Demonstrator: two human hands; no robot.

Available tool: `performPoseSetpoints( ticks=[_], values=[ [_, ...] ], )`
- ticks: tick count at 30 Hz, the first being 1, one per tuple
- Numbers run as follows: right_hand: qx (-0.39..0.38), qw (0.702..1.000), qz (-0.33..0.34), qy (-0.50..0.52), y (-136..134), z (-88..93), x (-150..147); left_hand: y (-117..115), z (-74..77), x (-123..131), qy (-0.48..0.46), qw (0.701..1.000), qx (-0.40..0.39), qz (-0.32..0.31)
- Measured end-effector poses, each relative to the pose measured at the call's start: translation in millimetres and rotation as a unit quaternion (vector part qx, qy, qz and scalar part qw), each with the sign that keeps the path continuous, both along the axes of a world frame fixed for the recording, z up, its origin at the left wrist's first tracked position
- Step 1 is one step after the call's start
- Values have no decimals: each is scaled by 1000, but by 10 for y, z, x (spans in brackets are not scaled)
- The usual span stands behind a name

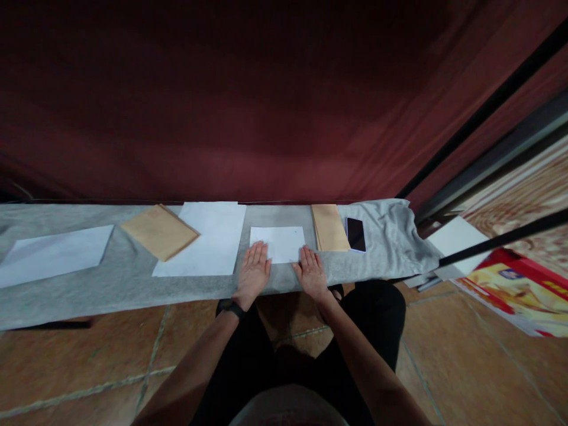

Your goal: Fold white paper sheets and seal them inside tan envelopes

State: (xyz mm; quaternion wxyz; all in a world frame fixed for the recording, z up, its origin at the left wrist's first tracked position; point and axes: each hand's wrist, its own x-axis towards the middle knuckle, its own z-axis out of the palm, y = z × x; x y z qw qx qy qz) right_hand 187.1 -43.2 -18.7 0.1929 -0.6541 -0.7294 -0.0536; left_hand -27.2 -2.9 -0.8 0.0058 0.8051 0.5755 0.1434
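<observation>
A small white sheet of paper (279,244) lies flat on the grey cloth right in front of me. My left hand (254,269) rests palm down at its lower left corner, fingers stretched forward. At the lower right corner my right hand (311,271) lies flat in the same way, with its fingertips by the paper's edge. Neither hand grips anything. To the right is a stack of brown envelopes (332,229), and beside it a dark-screened phone (355,234). Larger white sheets (208,236) lie to the left, partly under more brown envelopes (160,232).
A grey cloth (133,290) covers the long narrow bench, with another white stack of paper (57,254) at its far left. A dark red panel (266,118) rises behind. On the tiled floor at right stand a red and yellow box (523,290) and a white board (459,239).
</observation>
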Motion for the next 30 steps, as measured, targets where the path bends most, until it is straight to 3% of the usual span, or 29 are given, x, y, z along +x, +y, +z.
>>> performPoseSetpoints(
  ticks=[3, 6, 12, 19, 30],
  values=[
    [1, 1000, 6, 9, 1, -8, 10, -102, 20, 137, 10, 992, -10, -124],
    [-2, 1000, 8, 19, 0, 1, 24, -178, 12, 218, 26, 984, -28, -175],
    [-32, 999, -6, 43, 52, 90, -105, -211, -11, 227, 25, 984, -22, -175],
    [-77, 992, 88, 37, 71, 153, -416, -200, -16, 224, 36, 981, -30, -190],
    [-53, 997, 57, 9, 29, 96, -194, -198, 55, 124, 20, 984, -29, -177]
  ],
)
